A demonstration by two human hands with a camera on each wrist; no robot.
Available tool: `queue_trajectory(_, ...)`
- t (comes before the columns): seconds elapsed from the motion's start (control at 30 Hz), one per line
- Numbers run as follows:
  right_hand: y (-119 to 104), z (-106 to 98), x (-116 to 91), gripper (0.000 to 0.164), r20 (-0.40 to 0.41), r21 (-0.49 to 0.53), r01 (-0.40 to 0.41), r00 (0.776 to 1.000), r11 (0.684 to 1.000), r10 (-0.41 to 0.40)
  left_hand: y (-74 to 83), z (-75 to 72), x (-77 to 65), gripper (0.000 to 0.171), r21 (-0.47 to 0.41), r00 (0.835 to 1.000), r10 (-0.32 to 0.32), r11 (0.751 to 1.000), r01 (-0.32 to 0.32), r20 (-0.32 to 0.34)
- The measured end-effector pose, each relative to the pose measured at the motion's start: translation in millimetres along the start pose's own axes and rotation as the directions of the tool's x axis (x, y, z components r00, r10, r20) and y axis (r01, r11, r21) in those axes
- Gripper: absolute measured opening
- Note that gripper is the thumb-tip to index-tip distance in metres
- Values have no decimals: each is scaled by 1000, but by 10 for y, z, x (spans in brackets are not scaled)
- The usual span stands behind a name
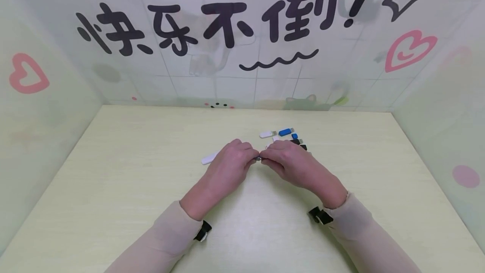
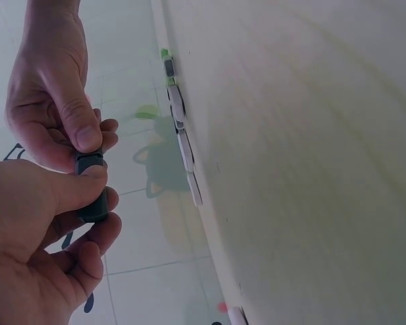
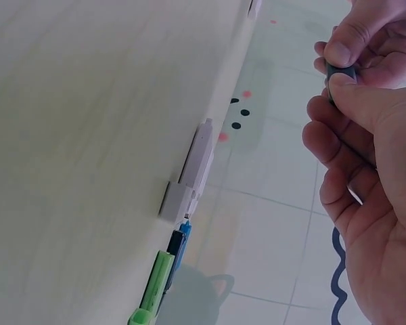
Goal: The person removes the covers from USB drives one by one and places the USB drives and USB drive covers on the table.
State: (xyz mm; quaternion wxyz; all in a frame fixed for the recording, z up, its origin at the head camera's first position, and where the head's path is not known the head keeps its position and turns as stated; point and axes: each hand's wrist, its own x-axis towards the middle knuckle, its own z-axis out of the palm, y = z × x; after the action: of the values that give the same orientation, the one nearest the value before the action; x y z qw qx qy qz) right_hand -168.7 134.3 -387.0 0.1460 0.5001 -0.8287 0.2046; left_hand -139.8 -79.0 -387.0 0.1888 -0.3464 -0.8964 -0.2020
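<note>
Both hands meet over the middle of the table around a small dark USB stick (image 2: 92, 212), clear of the tabletop in the wrist views. My left hand (image 1: 233, 161) pinches its body between thumb and fingers. At the other end, the thumb and fingers of my right hand (image 1: 289, 159) grip the dark cap (image 2: 89, 161). A thin seam shows between cap and body in the left wrist view. Fingers cover much of the stick in every view. Left of the left hand, a white stick (image 1: 208, 158) lies on the table, partly hidden by that hand.
Behind the right hand lie a white USB stick (image 1: 267, 134), a blue USB stick (image 1: 285, 132) with a blue cap (image 1: 294, 136), and a black stick (image 1: 296, 141). A green stick (image 3: 155, 281) shows in the right wrist view. Printed walls (image 1: 227, 87) enclose the table (image 1: 125, 172).
</note>
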Motion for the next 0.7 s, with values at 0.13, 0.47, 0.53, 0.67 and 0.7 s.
queue_trajectory(0.13, 0, 0, -2, 11, -3, 2, 1, 1000, 1000, -1, 3, -2, -2, 10, 1, 1000, 1, 1000, -1, 0)
queue_trajectory(0.47, 2, -4, -8, 12, 6, 3, -10, 1000, 1000, 10, 8, -11, 1, 10, 9, 1000, 1, 1000, -1, 2)
queue_trajectory(0.53, 0, -8, -8, 12, 10, -1, -14, 1000, 1000, 14, 10, -14, 1, 11, 9, 1000, 0, 1000, 0, 5)
queue_trajectory(0.67, 0, -11, -8, 12, 12, -4, -18, 1000, 1000, 18, 9, -16, 4, 11, 9, 1000, 2, 1000, -2, 5)
queue_trajectory(0.7, 1, -11, -9, 12, 12, -4, -19, 1000, 1000, 19, 10, -16, 5, 11, 8, 1000, 3, 1000, -3, 4)
